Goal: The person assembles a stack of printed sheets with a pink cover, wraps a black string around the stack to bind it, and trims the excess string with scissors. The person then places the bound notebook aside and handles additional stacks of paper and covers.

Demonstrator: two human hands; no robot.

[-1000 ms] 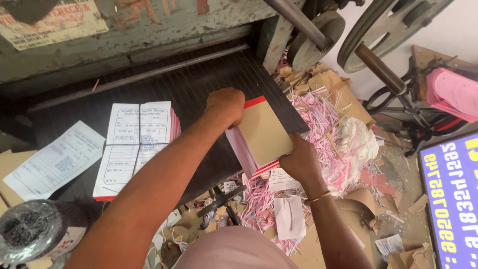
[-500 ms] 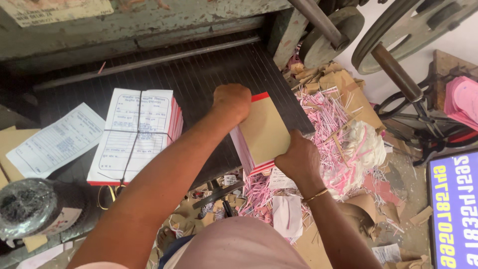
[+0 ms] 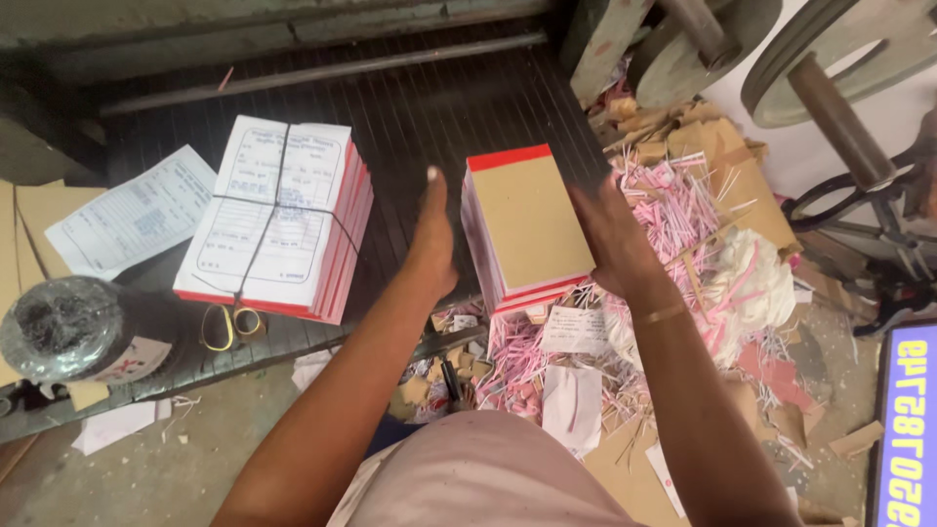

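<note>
A stack of pads (image 3: 527, 220) with a brown card cover and a red bound top edge lies at the right end of the dark ribbed machine table (image 3: 429, 107). My left hand (image 3: 434, 239) is flat with its fingers straight, its palm against the stack's left side. My right hand (image 3: 610, 239) grips the stack's right side, a thin bangle on its wrist. The two hands flank the stack. Its lower end reaches the table's front edge.
A string-tied bundle of printed forms (image 3: 278, 210) lies left of the stack, with yellow-handled scissors (image 3: 224, 327) at its near corner. A loose printed sheet (image 3: 132, 210) and a dark spool (image 3: 63, 327) lie further left. Pink paper trimmings (image 3: 673, 220) and card scraps pile up at the right, below machine wheels (image 3: 830, 59).
My left hand has come off the top of the stack to its left side. The right hand has shifted from the lower edge to the right side. The view has tilted down.
</note>
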